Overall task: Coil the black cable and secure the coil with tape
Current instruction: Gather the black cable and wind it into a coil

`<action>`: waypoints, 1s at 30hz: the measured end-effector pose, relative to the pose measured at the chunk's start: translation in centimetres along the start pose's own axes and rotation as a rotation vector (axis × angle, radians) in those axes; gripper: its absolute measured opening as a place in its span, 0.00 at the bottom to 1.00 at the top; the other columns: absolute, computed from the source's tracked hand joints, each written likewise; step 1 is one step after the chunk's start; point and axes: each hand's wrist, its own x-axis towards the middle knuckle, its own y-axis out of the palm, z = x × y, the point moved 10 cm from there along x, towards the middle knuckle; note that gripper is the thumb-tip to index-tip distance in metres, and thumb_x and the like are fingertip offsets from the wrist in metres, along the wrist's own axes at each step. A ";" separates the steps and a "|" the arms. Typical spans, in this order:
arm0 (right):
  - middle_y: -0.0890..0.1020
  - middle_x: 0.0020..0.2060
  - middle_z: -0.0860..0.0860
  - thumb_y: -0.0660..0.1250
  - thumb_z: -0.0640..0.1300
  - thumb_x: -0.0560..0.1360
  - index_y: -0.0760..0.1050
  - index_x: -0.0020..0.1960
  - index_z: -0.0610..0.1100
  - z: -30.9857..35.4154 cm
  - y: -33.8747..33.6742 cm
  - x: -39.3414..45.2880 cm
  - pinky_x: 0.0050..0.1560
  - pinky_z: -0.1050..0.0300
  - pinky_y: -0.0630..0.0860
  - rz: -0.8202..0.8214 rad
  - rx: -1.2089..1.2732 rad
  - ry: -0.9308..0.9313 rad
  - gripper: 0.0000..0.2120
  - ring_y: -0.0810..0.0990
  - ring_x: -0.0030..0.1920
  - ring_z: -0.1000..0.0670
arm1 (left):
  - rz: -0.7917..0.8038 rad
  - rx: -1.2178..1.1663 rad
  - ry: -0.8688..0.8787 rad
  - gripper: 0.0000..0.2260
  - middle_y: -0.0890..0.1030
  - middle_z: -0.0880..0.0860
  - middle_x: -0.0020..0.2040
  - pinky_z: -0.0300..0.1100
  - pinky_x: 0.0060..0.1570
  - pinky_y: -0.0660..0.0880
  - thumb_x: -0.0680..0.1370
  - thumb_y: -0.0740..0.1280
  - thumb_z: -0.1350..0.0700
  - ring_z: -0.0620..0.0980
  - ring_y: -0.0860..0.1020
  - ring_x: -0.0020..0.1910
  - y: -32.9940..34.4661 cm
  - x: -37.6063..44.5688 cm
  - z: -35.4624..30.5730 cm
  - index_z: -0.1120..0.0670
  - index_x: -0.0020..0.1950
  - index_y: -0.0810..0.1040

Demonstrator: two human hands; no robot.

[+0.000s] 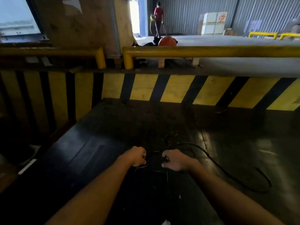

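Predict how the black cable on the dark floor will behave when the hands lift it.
The black cable probably flops rather than holds shape: it lies in loose curves. Its tail beyond the right hand would likely drag. It looks thin, so probably light.

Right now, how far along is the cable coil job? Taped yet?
Early stage. Done: nothing clearly finished; no tape is visible anywhere. In hand: both the left hand and the right hand are closed around a dark bunch of the black cable between them; loop count is unreadable against the dark floor. Left: a long run trails loose to the right and curls back, so gathering that, then taping.
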 end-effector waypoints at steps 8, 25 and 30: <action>0.69 0.64 0.44 0.70 0.48 0.70 0.71 0.64 0.45 -2.6 10.4 3.8 0.61 0.48 0.72 0.164 -0.163 0.049 0.23 0.72 0.61 0.43 | 0.144 -0.147 -0.105 0.28 0.73 0.57 0.66 0.51 0.60 0.74 0.70 0.71 0.52 0.55 0.74 0.61 10.1 -0.1 5.2 0.48 0.70 0.68; 0.77 0.45 0.53 0.64 0.43 0.75 0.75 0.48 0.48 -2.1 0.9 0.8 0.49 0.59 0.73 -0.312 0.008 -0.169 0.03 0.76 0.47 0.54 | -0.073 -0.052 0.149 0.11 0.77 0.52 0.42 0.51 0.47 0.76 0.77 0.63 0.46 0.52 0.78 0.44 1.9 1.6 -1.6 0.49 0.39 0.78; 0.81 0.41 0.49 0.63 0.44 0.76 0.75 0.48 0.45 1.2 -6.0 -1.1 0.39 0.67 0.69 -0.478 0.105 -0.231 0.03 0.78 0.42 0.53 | -0.234 -0.087 0.162 0.10 0.77 0.51 0.36 0.47 0.43 0.76 0.76 0.66 0.46 0.50 0.77 0.39 -8.5 -0.9 -1.7 0.50 0.38 0.76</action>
